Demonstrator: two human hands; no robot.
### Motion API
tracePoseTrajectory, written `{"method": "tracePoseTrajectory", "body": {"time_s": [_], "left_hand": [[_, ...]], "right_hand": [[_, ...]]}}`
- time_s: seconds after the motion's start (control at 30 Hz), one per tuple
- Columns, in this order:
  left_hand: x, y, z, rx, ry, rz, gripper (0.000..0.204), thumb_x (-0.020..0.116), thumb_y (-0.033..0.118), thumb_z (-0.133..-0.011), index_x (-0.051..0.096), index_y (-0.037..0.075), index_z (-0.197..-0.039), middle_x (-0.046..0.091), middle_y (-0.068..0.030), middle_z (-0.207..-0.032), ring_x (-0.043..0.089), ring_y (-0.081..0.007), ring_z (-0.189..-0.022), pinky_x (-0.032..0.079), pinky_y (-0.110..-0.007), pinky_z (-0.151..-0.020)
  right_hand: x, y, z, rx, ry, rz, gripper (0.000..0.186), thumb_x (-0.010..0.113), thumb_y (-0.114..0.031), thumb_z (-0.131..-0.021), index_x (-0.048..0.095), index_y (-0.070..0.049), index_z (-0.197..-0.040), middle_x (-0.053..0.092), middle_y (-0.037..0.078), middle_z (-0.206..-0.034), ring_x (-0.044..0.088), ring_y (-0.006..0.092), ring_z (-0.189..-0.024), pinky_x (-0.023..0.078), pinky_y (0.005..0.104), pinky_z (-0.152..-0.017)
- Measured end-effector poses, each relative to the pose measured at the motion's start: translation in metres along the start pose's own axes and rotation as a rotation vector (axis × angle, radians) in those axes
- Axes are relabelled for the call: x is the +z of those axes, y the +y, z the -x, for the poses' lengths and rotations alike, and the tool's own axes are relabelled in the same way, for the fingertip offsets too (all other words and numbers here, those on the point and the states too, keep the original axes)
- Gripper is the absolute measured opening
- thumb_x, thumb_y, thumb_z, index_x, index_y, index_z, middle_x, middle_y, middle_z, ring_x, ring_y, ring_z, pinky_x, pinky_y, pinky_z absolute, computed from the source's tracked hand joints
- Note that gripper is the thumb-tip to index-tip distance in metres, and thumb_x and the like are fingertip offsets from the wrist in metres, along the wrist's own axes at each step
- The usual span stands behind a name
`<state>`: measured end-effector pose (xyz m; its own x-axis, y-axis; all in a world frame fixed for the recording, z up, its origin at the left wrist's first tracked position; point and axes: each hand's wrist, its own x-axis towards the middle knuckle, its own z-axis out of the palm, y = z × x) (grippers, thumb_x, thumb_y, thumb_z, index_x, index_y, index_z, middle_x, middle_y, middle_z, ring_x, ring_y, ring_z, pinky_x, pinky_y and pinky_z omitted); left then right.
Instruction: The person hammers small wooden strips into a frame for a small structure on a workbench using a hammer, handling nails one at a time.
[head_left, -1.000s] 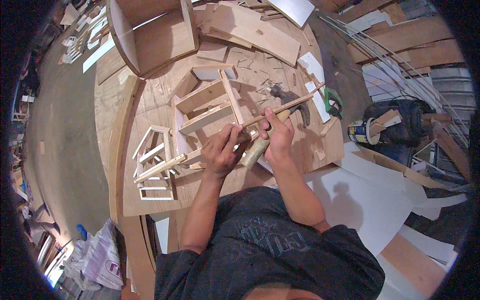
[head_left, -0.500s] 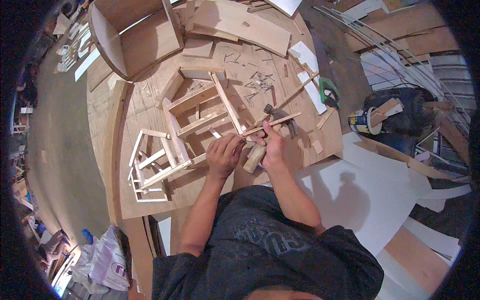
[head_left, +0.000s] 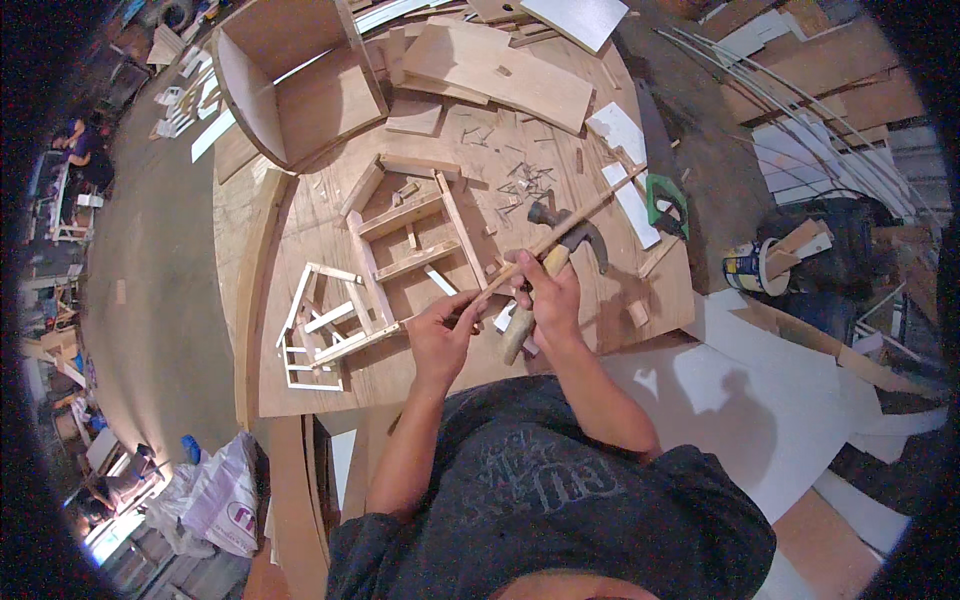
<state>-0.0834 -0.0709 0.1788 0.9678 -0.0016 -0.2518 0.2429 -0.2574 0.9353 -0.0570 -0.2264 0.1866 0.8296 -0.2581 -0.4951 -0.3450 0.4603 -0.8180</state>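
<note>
My left hand (head_left: 441, 338) is closed, pinching the near end of a thin wooden strip (head_left: 588, 212) between thumb and fingers. The strip slants up and away to the right, passing over a hammer. My right hand (head_left: 552, 306) is wrapped around the hammer's wooden handle (head_left: 518, 335), and its fingertips also touch the strip. The dark claw head (head_left: 574, 228) lies beyond that hand, partly covered by the strip. Just left of my hands, a wooden frame (head_left: 414, 262) with crosspieces lies on the plywood worktop (head_left: 300, 225). A smaller house-shaped frame (head_left: 326, 325) adjoins it.
Loose nails (head_left: 525, 185) are scattered beyond the frame. A green-handled saw (head_left: 664, 205) lies at the worktop's right edge. A curved wooden box (head_left: 315, 110) and boards (head_left: 505, 70) occupy the far side. A bucket (head_left: 755, 267) with offcuts stands on the right.
The view has shifted slightly. Between my hands, a longer, steeper strip now extends to the upper right, where a shorter one was before. My right hand still grips the hammer.
</note>
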Motion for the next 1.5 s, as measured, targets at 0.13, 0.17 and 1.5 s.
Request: {"method": "tracePoseTrajectory", "body": {"time_s": [0.13, 0.17, 1.5], "left_hand": [[-0.003, 0.011, 0.016, -0.028, 0.049, 0.111, 0.02, 0.069, 0.006, -0.091, 0.072, -0.002, -0.109, 0.072, -0.0095, -0.09, 0.067, -0.0115, -0.073, 0.055, -0.026, -0.062], [-0.002, 0.015, 0.019, -0.097, 0.134, 0.313, 0.02, 0.069, 0.006, -0.091, 0.072, -0.003, -0.109, 0.071, -0.0105, -0.09, 0.067, -0.0124, -0.074, 0.055, -0.026, -0.062], [-0.072, 0.079, 0.09, -0.031, 0.028, 1.062, 0.012, 0.069, 0.009, -0.092, 0.067, -0.001, -0.098, 0.069, -0.0106, -0.091, 0.056, -0.0112, -0.069, 0.041, -0.024, -0.061]], "right_hand": [[-0.009, -0.014, 0.013, 0.04, -0.04, 0.009, 0.02, 0.057, -0.028, -0.101, 0.057, -0.009, -0.097, 0.056, 0.0, -0.067, 0.049, 0.0081, -0.049, 0.036, 0.0234, -0.042], [-0.012, -0.015, 0.02, -0.036, -0.063, 0.013, 0.023, 0.055, -0.031, -0.103, 0.057, -0.009, -0.097, 0.055, 0.0, -0.064, 0.048, 0.008, -0.047, 0.036, 0.0238, -0.041], [0.001, 0.049, 0.129, -0.205, -0.358, -0.32, 0.041, 0.063, -0.045, -0.091, 0.057, -0.006, -0.103, 0.054, 0.0, -0.082, 0.05, 0.012, -0.066, 0.038, 0.0267, -0.056]]}}
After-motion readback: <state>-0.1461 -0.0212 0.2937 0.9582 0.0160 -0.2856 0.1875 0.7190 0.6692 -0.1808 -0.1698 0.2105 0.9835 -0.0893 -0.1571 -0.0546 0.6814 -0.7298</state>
